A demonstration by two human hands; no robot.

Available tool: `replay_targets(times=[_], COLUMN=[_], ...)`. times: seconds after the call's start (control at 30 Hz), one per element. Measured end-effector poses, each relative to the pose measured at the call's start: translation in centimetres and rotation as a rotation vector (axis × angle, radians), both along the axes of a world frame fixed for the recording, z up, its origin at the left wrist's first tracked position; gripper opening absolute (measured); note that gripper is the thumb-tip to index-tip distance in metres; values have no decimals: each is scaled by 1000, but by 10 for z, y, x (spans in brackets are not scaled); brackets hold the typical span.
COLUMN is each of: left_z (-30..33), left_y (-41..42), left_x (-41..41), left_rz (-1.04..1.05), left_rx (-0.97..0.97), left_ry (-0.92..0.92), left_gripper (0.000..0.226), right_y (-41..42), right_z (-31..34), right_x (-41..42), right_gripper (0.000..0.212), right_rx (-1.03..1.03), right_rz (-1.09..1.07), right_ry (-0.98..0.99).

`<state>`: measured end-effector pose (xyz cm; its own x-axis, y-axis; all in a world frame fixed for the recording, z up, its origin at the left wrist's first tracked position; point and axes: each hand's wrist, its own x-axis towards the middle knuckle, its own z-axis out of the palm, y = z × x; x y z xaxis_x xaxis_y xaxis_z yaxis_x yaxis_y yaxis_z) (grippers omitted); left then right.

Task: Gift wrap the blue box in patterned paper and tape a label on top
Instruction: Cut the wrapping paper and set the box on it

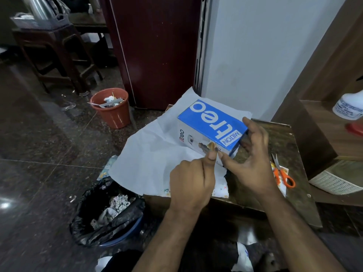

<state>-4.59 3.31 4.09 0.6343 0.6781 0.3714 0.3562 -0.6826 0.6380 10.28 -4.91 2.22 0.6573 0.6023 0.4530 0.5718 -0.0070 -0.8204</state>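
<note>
The blue box (212,122), printed "treo MILTON", lies on the patterned paper (149,163). The paper is spread white side up over a small wooden table (282,138), and its print shows only at the edges. My right hand (253,163) grips the box's near right end, with fingers over the end face and thumb reaching to the lower corner. My left hand (192,181) is curled into a fist. Its thumb points up and touches the box's side next to the right thumb, and I see nothing held in it. Orange-handled scissors (282,175) lie on a small printed paper at the table's right.
On the floor at left are a black-bagged bin (110,213) with paper scraps and an orange bin (110,108). A maroon cabinet (157,46) and white wall stand behind the table. To the right, a wooden shelf holds a white bottle (347,107), above a white basket (337,181).
</note>
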Motion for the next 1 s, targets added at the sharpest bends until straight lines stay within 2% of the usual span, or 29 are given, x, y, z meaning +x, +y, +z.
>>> replay_targets(times=[0.13,0.23,0.33,0.47,0.7,0.83,0.93,1.0], left_z=[-1,-4,-6,-5,4,3,-4,-11], left_y=[-9,-7,-1,-1,-1,16,34,47], left_x=[7,4,4,4,-4,-9,-9,-10], left_rz=[-61,-69,-51,-64,-83,2,170,199], left_rx=[-59,-122,-192,-225,-185,-242,-209,-316], left_ry=[171,197,210,225,154,-21,-232,-355], left_gripper=[103,110,131,135,115,92,59,35], right_y=[-3,-2,0,2,3,4,1,-1], right_z=[-5,-7,-6,0,0,-3,-8,-11], right_x=[8,13,14,4,-3,0,1,2], right_gripper=[92,89,88,87,88,88,81,76], right_rx=[79,217,301,275,105,7,-49,-81], right_rz=[-122,-147,-122,-18,90,105,101,100], right_ry=[-10,98,150,242,268,259,232,199])
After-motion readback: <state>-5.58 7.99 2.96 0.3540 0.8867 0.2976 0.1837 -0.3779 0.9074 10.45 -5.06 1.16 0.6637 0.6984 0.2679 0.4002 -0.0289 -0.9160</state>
